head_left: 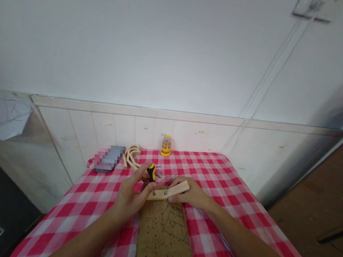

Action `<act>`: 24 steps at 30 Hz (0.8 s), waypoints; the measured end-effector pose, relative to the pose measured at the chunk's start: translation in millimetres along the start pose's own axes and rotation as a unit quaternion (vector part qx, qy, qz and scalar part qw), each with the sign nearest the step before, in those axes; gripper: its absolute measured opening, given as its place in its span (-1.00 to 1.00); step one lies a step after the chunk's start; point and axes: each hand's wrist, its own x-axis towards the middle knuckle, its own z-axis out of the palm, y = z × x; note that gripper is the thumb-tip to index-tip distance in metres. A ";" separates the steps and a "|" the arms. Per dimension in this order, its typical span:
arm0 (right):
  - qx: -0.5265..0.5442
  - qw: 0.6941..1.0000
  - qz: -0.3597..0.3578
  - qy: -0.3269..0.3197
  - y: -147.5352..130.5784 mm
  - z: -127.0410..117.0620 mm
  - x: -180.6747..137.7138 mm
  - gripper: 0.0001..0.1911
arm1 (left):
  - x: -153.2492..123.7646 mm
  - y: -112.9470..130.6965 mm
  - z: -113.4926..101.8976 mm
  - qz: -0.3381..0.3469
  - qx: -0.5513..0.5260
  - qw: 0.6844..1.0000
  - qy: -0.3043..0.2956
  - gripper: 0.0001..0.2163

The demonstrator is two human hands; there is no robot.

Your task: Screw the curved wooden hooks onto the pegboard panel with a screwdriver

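A curved wooden strip with two screws in it lies across the far end of a brown perforated board on the checked table. My right hand grips the strip's right part, fingers curled round it. My left hand is at the strip's left end, and a black-and-yellow screwdriver stands upright between its thumb and fingers, its tip toward the left screw.
The red-and-white checked tablecloth covers a small table against a white wall. At the back lie several curved wooden pieces, a blurred dark object, a yellow bit holder and some loose screws.
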 end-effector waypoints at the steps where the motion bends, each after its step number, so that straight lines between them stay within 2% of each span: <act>1: 0.001 1.000 -0.002 -0.001 0.1 -0.2 -0.1 -0.58 | 0.4 0.3 -0.3 -0.001 0.001 1.000 0.002 -0.54; 9: 0.000 1.000 0.002 -0.002 1.4 -0.8 0.2 -0.59 | 0.9 -3.4 -1.1 0.005 0.009 1.000 -0.009 -0.48; 24: 0.003 1.000 0.004 0.001 3.6 -2.0 0.6 -0.62 | 3.9 4.5 -1.0 0.001 -0.018 1.000 -0.018 -0.50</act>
